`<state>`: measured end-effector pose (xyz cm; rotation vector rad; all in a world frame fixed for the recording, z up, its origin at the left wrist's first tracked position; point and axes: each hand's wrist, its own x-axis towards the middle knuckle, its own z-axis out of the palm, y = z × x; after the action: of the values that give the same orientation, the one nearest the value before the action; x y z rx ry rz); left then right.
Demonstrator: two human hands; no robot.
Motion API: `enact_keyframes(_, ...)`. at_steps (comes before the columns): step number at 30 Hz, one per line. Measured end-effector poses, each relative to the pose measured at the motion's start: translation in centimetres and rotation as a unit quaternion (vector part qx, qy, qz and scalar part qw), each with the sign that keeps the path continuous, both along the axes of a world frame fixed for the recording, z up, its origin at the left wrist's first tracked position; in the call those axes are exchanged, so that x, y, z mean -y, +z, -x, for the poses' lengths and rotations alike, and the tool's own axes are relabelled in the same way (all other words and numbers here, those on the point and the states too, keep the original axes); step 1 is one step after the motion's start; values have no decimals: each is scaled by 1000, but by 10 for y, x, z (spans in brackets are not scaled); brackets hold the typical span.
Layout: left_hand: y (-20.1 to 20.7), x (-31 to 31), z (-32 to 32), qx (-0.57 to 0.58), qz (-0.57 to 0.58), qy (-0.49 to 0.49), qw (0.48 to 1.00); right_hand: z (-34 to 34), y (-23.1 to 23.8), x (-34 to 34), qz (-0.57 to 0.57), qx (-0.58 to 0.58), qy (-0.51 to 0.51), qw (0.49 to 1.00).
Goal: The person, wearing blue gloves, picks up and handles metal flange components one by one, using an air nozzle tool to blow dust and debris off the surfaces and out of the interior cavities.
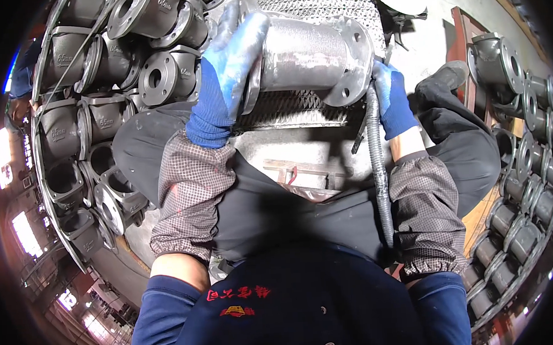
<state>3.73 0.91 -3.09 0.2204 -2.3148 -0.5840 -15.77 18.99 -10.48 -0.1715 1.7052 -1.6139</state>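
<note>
A grey cast-iron pipe fitting [305,53] with a bolt-holed flange at each end lies sideways in front of me, over a metal grating [286,110]. My left hand [232,66], in a blue work glove, is closed around its left flange. Beyond the right flange, my gloved right hand [391,93] is closed on a tool at the upper end of a grey ribbed hose [376,162]. The flange and my fingers hide most of that tool, so its kind does not show. Down between my legs and past my right forearm hangs the hose.
Many similar flanged castings [104,115] are stacked at the left, and more [526,161] stand in rows at the right. A rusty metal frame [468,47] rises beyond my right foot. Low between my legs lies a reddish bar [301,168].
</note>
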Motion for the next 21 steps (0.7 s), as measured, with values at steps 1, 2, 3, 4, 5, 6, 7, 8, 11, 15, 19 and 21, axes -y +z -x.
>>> enact_keyframes(1,4,-4,3,16,-26,-4,1000,0,-7,-2,-15,-47,38,998)
enact_keyframes(2,5,-7,4,41,-42,20,998,2,-12,-5,-30,-93,76,992)
enact_keyframes(3,7,-10,4,68,-54,43,995,-6,3,2,-59,18,20,998)
enact_keyframes(4,11,-16,2,87,-209,49,973,-6,-4,3,-38,9,26,999)
enact_keyframes(5,15,-22,2,85,-358,72,927,-5,-10,5,-17,0,34,999)
enact_keyframes(6,18,-21,-4,93,-473,76,873,-7,-6,7,-10,-76,90,993)
enact_keyframes(7,16,-19,-8,75,-465,93,877,-11,-2,9,88,-76,97,989)
enact_keyframes(8,15,-18,-13,66,-434,95,894,-12,3,15,54,72,34,995)
enact_keyframes(11,11,-14,-27,47,-187,13,981,-16,11,16,27,39,20,999)
enact_keyframes(15,12,-20,-38,1,18,24,1000,-16,22,7,-29,-101,128,986)
enact_keyframes(19,20,-14,-39,9,94,-19,995,-18,24,7,-140,-106,176,969)
enact_keyframes(21,22,-4,-47,51,25,-16,998,-22,22,10,-113,-128,186,968)
